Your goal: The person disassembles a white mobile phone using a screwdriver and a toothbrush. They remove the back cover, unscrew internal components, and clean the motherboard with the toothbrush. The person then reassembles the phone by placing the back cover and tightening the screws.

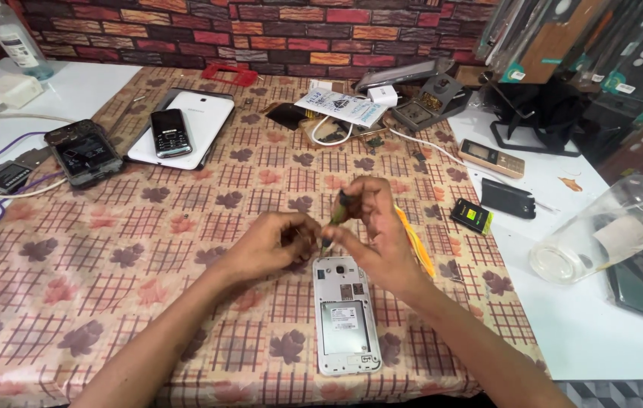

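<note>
Working above an opened white phone [346, 316]

A small screwdriver [334, 220] is pinched by the right hand [379, 231]; the left hand [276, 240] fingers are curled, pinching something unseen.

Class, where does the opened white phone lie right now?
In the head view, the white phone lies back-up on the patterned tablecloth, just below both hands, right of centre.

On your worktop's leaf-patterned cloth [110, 257] a black keypad phone [170, 133] lies on a white tablet [204, 113]. You see an opened dark phone [83, 153] left of them, a clear jar [608, 230] on its side at right, and a gold keypad phone [492, 159] behind it.
</note>
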